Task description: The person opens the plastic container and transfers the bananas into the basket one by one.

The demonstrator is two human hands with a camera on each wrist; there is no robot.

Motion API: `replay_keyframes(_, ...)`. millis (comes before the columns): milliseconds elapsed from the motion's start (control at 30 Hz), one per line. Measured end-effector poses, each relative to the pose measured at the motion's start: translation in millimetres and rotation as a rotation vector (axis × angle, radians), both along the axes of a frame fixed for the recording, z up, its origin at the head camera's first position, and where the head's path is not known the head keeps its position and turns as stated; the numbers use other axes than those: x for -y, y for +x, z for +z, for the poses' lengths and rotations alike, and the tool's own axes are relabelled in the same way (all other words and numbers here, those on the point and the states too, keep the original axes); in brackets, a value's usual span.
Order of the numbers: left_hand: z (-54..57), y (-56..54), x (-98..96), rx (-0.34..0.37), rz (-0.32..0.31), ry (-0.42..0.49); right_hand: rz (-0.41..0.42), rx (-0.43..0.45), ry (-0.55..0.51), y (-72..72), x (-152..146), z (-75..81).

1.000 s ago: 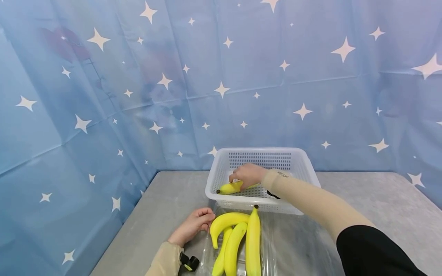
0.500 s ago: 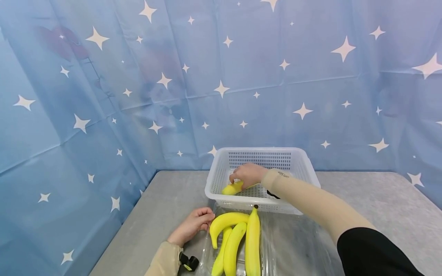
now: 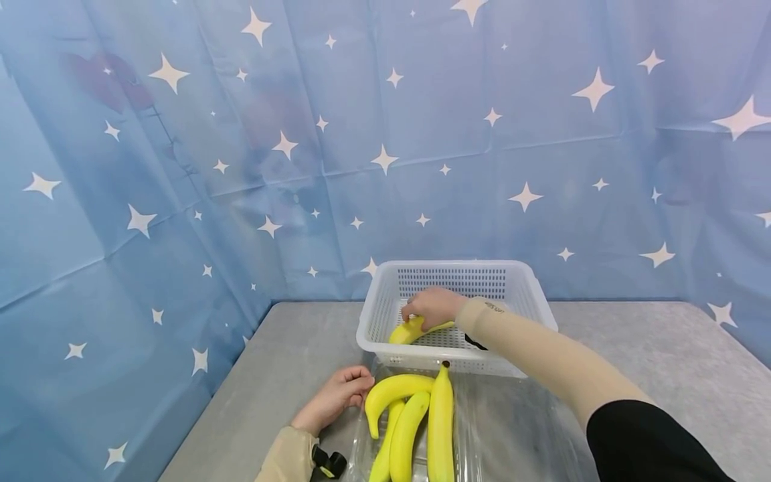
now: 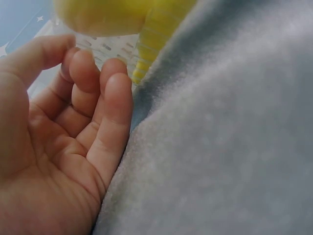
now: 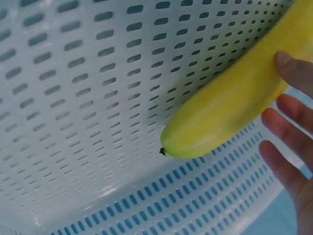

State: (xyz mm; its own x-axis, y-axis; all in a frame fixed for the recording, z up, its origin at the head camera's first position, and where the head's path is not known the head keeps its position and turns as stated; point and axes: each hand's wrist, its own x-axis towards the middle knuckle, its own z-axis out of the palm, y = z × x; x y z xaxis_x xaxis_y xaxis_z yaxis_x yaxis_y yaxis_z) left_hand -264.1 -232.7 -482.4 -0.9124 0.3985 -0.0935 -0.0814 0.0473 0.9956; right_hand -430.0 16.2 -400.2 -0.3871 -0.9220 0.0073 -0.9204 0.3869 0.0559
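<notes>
In the head view my right hand [image 3: 432,308] reaches into a white perforated basket [image 3: 460,353] and grips a yellow banana [image 3: 411,331]. The right wrist view shows the thumb on one side of this banana [image 5: 220,115], its tip pointing down along the slotted wall, and the fingers on the other side. In front of the basket lies a clear plastic tray [image 3: 472,442] holding several bananas [image 3: 442,428]. My left hand [image 3: 340,395] pinches the tray's left rim near its far corner. Its fingers [image 4: 117,98] are bent inward, with a banana just beyond them.
The grey table [image 3: 650,361] extends to both sides of the basket and tray. Behind it hangs a blue star-patterned cloth [image 3: 421,134], right at the basket's back. The right forearm crosses over the basket's right front corner.
The banana in my right hand has turned inside the basket; its dark tip, seen at the left before, no longer shows in the head view. My left hand stays in place.
</notes>
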Motion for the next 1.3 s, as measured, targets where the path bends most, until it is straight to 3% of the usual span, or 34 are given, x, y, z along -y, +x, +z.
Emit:
replay_keyframes(267, 0.4, -0.2, 0.0, 0.013, 0.006, -0.006, -0.05, 0.015, 0.015, 1.4, 0, 4.4)
replay_keyframes(433, -0.7, 0.2, -1.2, 0.017, 0.008, -0.007, -0.049, 0.019, -0.048, 3.9, 3, 11.4)
replay_keyframes(600, -2.2, -0.5, -2.4, 0.017, 0.005, -0.005, -0.031, 0.005, -0.102, 7.3, 6, 25.3)
replay_keyframes(800, -1.6, 0.0, 1.2, 0.009, 0.001, -0.006, -0.015, -0.003, -0.178, 14.2, 5, 54.0)
replay_keyframes(1067, 0.5, 2.4, 3.8, -0.013, -0.008, -0.012, -0.016, 0.0, -0.241, 38.1, -13, 85.9)
replay_keyframes(1300, -1.7, 2.4, 0.5, -0.015, -0.013, -0.005, 0.056, -0.036, -0.271, 68.1, -31, 87.3)
